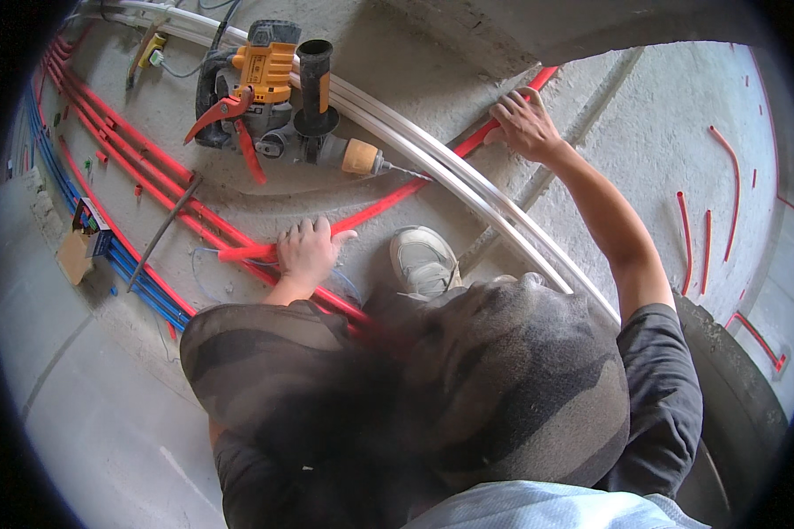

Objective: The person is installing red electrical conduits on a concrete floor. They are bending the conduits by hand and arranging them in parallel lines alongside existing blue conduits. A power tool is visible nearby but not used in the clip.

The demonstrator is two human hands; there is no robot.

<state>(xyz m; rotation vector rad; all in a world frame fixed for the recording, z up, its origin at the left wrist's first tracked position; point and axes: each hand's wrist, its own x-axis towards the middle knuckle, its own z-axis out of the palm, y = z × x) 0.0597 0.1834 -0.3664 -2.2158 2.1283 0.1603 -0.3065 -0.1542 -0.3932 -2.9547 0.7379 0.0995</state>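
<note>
A long red conduit pipe (375, 208) runs slantwise over the concrete floor, from its end at the left up to the far right. My left hand (307, 254) grips it close to that left end, thumb pointing right. Farther along, my right hand (527, 128) has its fingers curled over the same pipe near the upper wall edge. Between the hands, a bundle of white pipes (450, 172) crosses over the red pipe and hides a short stretch. An orange and black rotary hammer drill (269, 79) lies beyond, its bit touching or nearly touching the pipe.
Red-handled pipe cutters (234, 119) rest against the drill. More red pipes (128, 145) and blue pipes (141, 273) run along the left, with a dark rod (163, 231) across them. Short red pipe stubs (685, 238) stand at right. My shoe (423, 262) is beside the pipe.
</note>
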